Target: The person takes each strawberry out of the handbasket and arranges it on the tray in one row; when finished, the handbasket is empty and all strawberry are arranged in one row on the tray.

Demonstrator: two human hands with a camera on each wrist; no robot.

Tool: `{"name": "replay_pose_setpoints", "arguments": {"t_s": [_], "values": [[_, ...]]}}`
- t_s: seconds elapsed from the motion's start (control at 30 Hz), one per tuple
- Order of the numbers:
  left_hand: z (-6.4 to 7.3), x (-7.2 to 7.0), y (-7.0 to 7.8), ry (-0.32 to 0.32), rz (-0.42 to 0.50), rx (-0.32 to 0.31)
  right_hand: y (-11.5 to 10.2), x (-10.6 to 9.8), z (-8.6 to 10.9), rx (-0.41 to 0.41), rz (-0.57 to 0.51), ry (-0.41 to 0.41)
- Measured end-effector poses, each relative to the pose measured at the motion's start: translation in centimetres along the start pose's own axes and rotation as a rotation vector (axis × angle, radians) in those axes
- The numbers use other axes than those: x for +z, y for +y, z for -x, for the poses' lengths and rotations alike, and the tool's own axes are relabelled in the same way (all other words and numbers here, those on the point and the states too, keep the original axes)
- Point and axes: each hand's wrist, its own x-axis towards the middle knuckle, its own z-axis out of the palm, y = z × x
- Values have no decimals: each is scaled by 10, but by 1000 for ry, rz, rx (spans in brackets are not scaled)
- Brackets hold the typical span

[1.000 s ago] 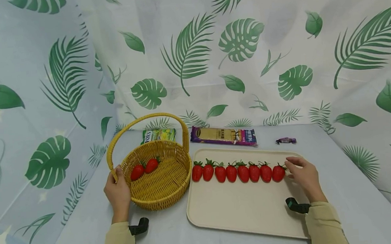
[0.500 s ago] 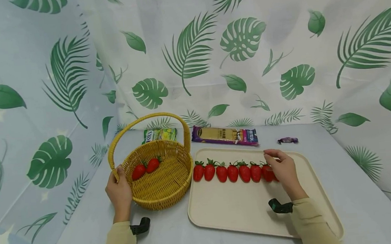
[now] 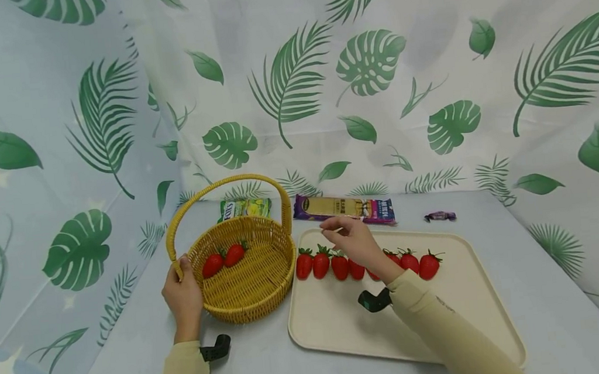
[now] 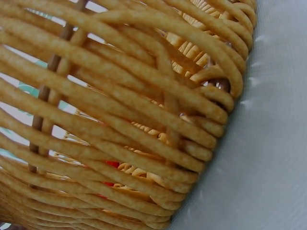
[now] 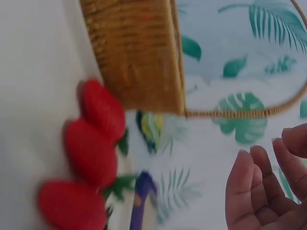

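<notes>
My left hand (image 3: 182, 296) grips the yellow wicker basket (image 3: 249, 305) at the left foot of its tall handle. Two strawberries (image 3: 212, 265) lie inside, on the left. Woven strands (image 4: 120, 96) of the basket fill most of the left wrist view. On the beige tray (image 3: 352, 323), several strawberries (image 3: 303, 265) lie in a row, leaves toward the back. Over this row hangs my right hand (image 3: 355, 244), fingers loosely bent, holding nothing; it and its forearm hide part of the middle berries. In the right wrist view, thumb and fingers (image 5: 240, 182) stand apart above the berries.
Behind the basket lies a green snack bag (image 3: 245, 208). A long purple-and-gold package (image 3: 342, 208) lies behind the tray, and a small purple wrapped candy (image 3: 440, 216) sits back right. Leaf-printed cloth (image 3: 292, 93) walls the table at back and sides.
My right hand has moved left, from beside the row's right end to above its left part, bringing the rightmost berries back into sight. The left hand and basket stay put.
</notes>
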Motion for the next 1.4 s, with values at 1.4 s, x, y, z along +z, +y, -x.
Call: {"name": "replay_pose_setpoints", "arguments": {"t_s": [1.4], "values": [[0,0,-2,-7,11,-5,-52,164,-90,183,-100,-352]]}}
